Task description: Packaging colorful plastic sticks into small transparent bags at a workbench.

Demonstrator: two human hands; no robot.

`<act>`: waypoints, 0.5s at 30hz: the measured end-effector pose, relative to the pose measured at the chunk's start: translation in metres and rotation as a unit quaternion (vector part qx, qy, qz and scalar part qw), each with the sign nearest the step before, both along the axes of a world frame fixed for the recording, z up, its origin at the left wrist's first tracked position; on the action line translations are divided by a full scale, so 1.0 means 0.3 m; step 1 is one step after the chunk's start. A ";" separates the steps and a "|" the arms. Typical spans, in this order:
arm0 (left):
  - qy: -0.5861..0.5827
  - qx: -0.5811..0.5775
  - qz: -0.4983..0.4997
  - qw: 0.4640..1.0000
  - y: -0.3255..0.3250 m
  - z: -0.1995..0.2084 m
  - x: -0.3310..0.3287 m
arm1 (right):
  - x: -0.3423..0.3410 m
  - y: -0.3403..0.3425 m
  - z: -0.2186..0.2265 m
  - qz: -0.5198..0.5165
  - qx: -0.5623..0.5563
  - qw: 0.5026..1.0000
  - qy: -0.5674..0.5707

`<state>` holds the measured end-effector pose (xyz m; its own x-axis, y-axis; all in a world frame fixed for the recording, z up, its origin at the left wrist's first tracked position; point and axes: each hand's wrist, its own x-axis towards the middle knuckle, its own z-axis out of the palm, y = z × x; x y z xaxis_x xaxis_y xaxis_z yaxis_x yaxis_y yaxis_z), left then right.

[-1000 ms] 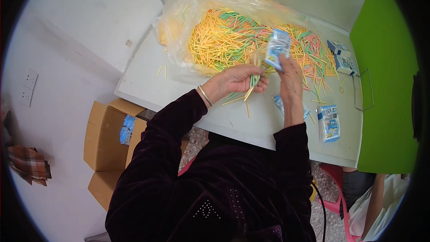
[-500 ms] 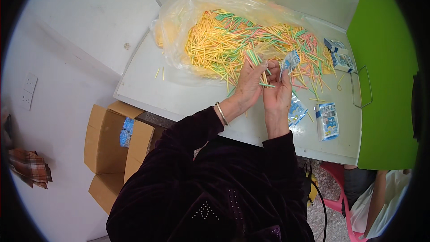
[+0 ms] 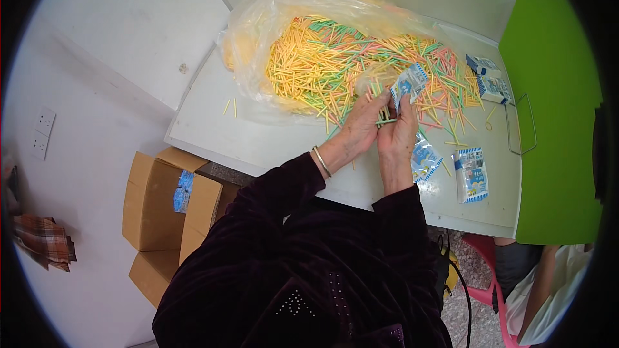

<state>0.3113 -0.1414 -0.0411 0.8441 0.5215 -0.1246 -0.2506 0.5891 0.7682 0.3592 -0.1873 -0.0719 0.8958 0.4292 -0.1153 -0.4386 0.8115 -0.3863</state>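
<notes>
Thin pastel sticks point(image 3: 385, 116) in yellow, green and pink are bunched in my left hand point(image 3: 361, 121), its thumb and fingers closed on them. Close beside it, my right hand point(image 3: 398, 136) pinches a small blue-and-white plastic packet point(image 3: 411, 80), which stands tilted above the fingertips. Whether the packet's mouth is open I cannot make out. Just beyond both hands spreads a large heap of the same sticks point(image 3: 309, 64), lying in a clear plastic bag point(image 3: 248, 42). Another blue-and-white packet point(image 3: 425, 158) lies flat by my right wrist.
A filled packet point(image 3: 472, 177) lies to the right, and more packets point(image 3: 494, 89) sit at the back right near a wire frame point(image 3: 534, 134). A green panel point(image 3: 554, 90) borders the table point(image 3: 258, 148). An open cardboard box point(image 3: 145, 206) stands left; another person point(image 3: 548, 290) is at lower right.
The packet in my right hand has swung up and left, now showing its broad face. The bunch of sticks in my left hand has shifted slightly and sits lower between the hands.
</notes>
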 end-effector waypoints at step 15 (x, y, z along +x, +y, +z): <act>-0.089 0.066 0.013 0.994 0.247 0.191 -0.029 | 0.031 -0.179 0.084 0.226 -0.276 0.885 -0.299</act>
<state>0.3026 -0.0673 0.0161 0.8324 0.5456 0.0969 -0.4039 0.4777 0.7801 0.3686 -0.2409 -0.0468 0.6180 0.7860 0.0171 -0.2547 0.2207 -0.9415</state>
